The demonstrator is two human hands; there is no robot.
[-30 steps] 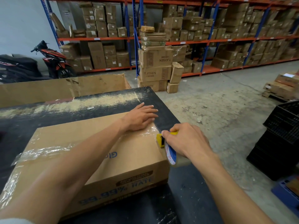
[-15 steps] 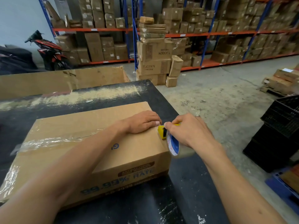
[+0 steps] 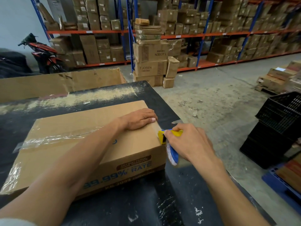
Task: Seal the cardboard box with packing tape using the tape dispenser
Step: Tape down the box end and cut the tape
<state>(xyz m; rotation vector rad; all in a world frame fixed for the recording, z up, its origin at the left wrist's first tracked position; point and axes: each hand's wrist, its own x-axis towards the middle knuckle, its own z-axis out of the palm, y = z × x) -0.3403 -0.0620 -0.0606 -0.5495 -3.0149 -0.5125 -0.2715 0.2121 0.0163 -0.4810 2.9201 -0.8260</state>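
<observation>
box: while it's sitting on the black table (image 3: 162, 98), we're treating the cardboard box (image 3: 91, 144) as landmark
left hand (image 3: 140, 119): we're pressing it flat, fingers extended, on box's top right edge
right hand (image 3: 187, 142): we're gripping the tape dispenser (image 3: 164, 136) against box's right side

Black table (image 3: 162, 201) (scuffed) under cardboard box (image 3: 78, 144)

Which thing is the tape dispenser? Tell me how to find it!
Find the black table with the big cardboard box lying on it. Go to the box's right end, where the right hand grips something against the top corner. That is the tape dispenser: the only bright yellow thing there, with a blue-and-white roll under it.
</observation>
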